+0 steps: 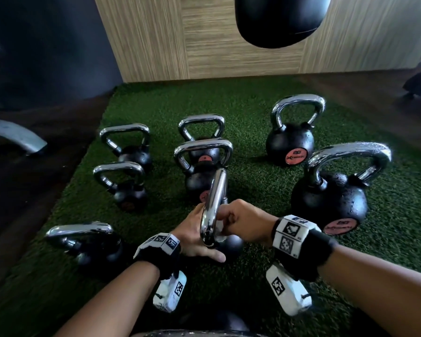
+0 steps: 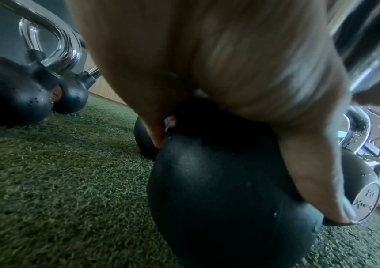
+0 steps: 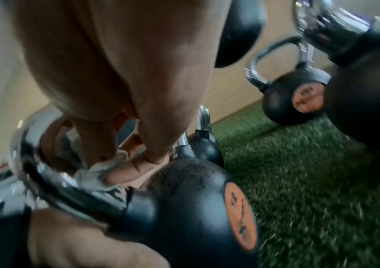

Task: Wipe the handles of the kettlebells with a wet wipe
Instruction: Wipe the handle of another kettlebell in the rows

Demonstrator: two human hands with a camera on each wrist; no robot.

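Observation:
A black kettlebell [image 1: 232, 244] stands on the turf just in front of me, its chrome handle [image 1: 215, 190] seen edge-on. My right hand [image 1: 241, 220] pinches a white wet wipe [image 1: 219, 227] against the lower part of that handle. The right wrist view shows the wipe [image 3: 92, 174] bunched under my fingers against the chrome bar [image 3: 46, 174]. My left hand [image 1: 195, 237] lies over the ball with its thumb stretched out. From the left wrist, the palm [image 2: 230, 63] covers the top of the ball [image 2: 219, 190].
Several more kettlebells stand around on the green turf [image 1: 265, 186]: a large one at the right [image 1: 331, 198], one behind it [image 1: 289, 142], smaller ones ahead and at the left [image 1: 124, 181]. A black punching bag [image 1: 282, 18] hangs before the wooden wall.

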